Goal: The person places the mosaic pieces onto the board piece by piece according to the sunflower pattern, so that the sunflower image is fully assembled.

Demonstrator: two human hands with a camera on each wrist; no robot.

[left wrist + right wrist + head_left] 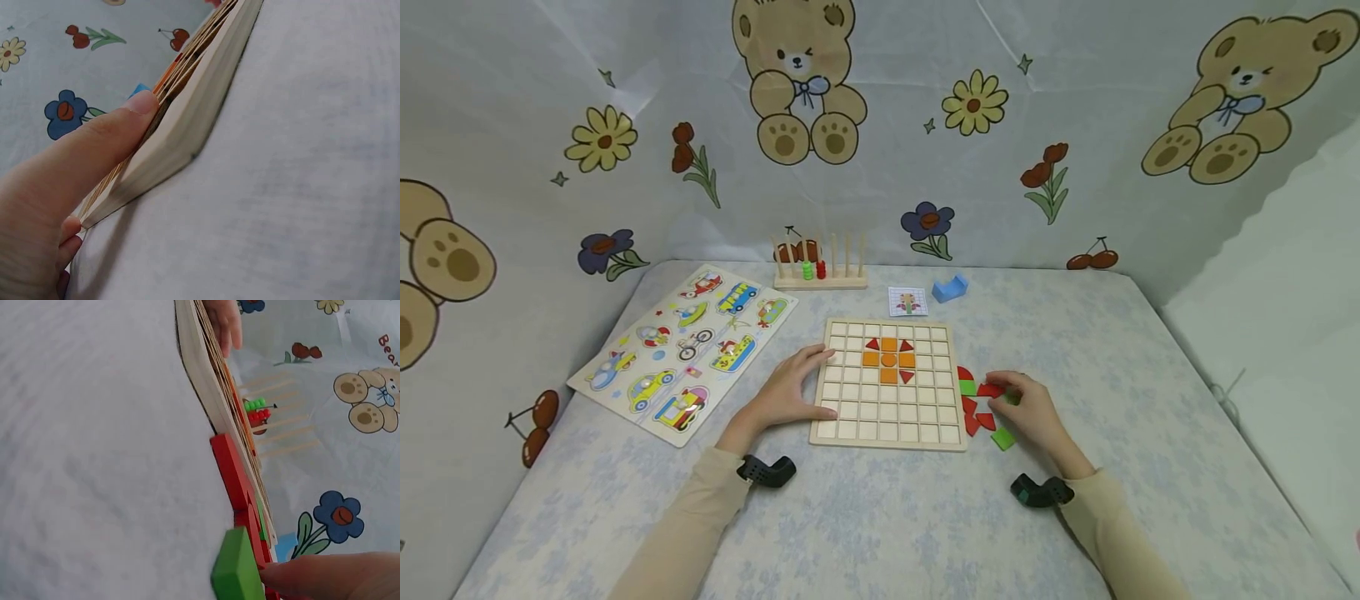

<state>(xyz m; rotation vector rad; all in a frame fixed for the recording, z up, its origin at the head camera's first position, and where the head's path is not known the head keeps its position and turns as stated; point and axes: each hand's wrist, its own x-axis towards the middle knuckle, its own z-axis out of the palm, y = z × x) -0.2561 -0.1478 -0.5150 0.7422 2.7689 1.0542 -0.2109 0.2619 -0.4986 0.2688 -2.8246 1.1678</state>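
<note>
A wooden grid board (850,421) lies in the middle of the table, with orange squares and red triangles (888,359) set in its upper cells. My left hand (796,388) rests on the board's left edge, fingers fairly straight. The left wrist view shows a finger (106,140) laid over the board's rim (187,119). Loose red and green pieces (977,421) lie just right of the board. My right hand (1028,406) sits over them and pinches a red piece (992,389). In the right wrist view a green piece (237,570) and red pieces (229,467) lie against the board (200,375).
A vehicle puzzle board (688,350) lies to the left. At the back stand a peg rack with beads (818,267), a small pattern card (907,302) and a blue block (950,288). A printed cloth wall surrounds the table on all sides.
</note>
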